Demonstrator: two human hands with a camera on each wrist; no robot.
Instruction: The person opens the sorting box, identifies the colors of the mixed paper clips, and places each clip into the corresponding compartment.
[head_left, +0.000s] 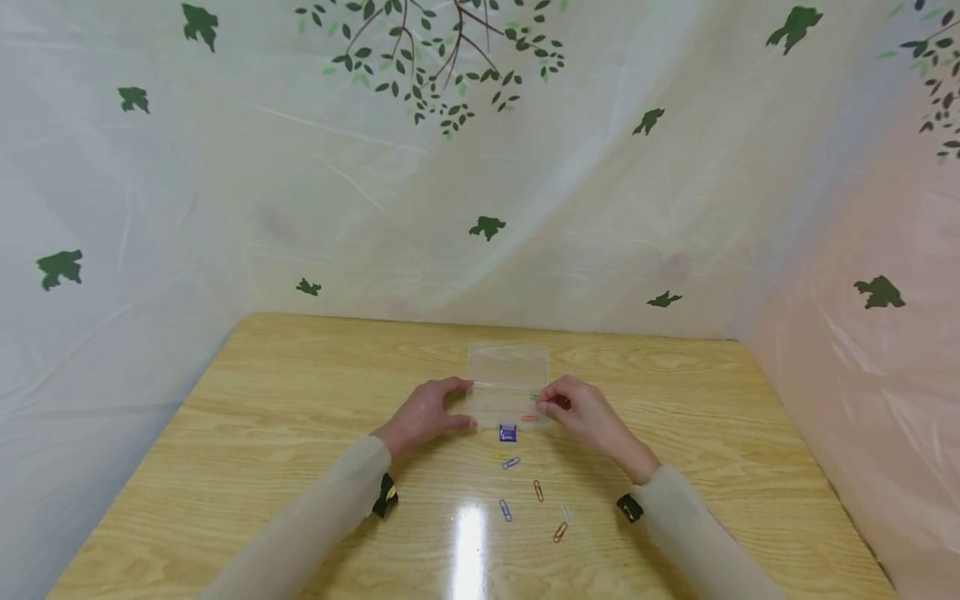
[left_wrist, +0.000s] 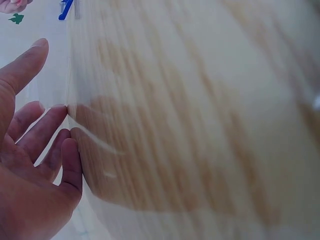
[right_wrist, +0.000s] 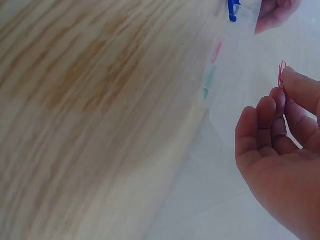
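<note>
A clear plastic box [head_left: 495, 404] lies on the table with its transparent lid [head_left: 508, 364] raised at the back and a blue latch [head_left: 507, 433] at its front. My left hand [head_left: 429, 414] holds the box's left side, thumb at the front corner and fingers farther back. Over the right end is my right hand [head_left: 588, 417]; its thumb and fingertips pinch a pink paper clip [right_wrist: 281, 75]. Inside the box, a green piece [right_wrist: 209, 82] and a pink piece [right_wrist: 217, 52] show through the wall in the right wrist view.
Loose paper clips lie in front of the box: blue ones [head_left: 506, 510], red ones [head_left: 560, 532], a white one [head_left: 567, 513] and a yellow one [head_left: 502, 456]. The wooden table [head_left: 300, 367] meets a pale sheet with leaf prints [head_left: 375, 208] behind.
</note>
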